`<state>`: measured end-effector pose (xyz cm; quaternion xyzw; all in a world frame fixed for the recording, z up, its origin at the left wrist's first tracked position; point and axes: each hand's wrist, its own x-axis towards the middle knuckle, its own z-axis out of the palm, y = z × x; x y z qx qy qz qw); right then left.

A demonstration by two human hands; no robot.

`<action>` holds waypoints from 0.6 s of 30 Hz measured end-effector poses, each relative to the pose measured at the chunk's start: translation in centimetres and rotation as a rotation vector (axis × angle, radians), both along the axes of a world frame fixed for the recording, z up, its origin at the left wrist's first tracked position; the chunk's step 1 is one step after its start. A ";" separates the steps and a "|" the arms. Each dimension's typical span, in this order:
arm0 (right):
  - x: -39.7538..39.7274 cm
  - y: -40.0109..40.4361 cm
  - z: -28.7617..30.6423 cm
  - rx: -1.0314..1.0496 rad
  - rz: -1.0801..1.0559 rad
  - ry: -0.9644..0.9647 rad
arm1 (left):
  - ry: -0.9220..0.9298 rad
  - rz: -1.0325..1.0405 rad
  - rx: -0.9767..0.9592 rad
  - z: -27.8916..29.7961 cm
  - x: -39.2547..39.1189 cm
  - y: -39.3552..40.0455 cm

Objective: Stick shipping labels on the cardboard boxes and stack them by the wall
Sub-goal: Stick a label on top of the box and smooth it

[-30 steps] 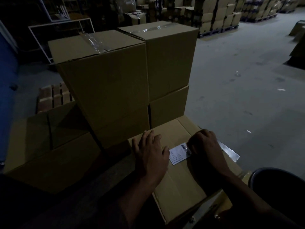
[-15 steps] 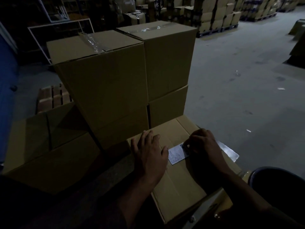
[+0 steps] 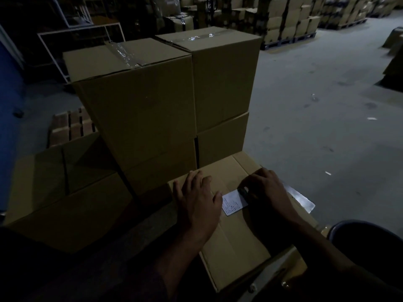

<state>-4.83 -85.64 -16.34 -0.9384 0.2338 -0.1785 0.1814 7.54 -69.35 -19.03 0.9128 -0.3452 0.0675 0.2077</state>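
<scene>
On the near cardboard box [image 3: 235, 247], the left hand [image 3: 196, 201] lay flat, steadying it, while the right hand [image 3: 266, 190] pinched the shipping label [image 3: 233, 202]. Labelling was underway; next, probably, smoothing it flat.

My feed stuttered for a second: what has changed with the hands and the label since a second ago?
Very little. The right hand slid slightly left over the label, so less white paper shows. The left hand still lies flat on the box beside the label. The stacked boxes behind have not moved. Nothing was picked up or released.
</scene>
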 end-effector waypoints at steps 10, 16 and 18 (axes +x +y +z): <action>1.4 0.5 -0.5 -0.211 -0.056 0.089 | -0.019 0.004 -0.012 -0.4 0.2 -0.1; 2.4 0.2 -1.1 -0.284 -0.080 0.145 | -0.034 0.006 -0.014 -0.5 0.2 -0.2; 2.5 0.2 -1.0 -0.287 -0.082 0.159 | -0.031 0.006 -0.006 -0.6 0.2 -0.2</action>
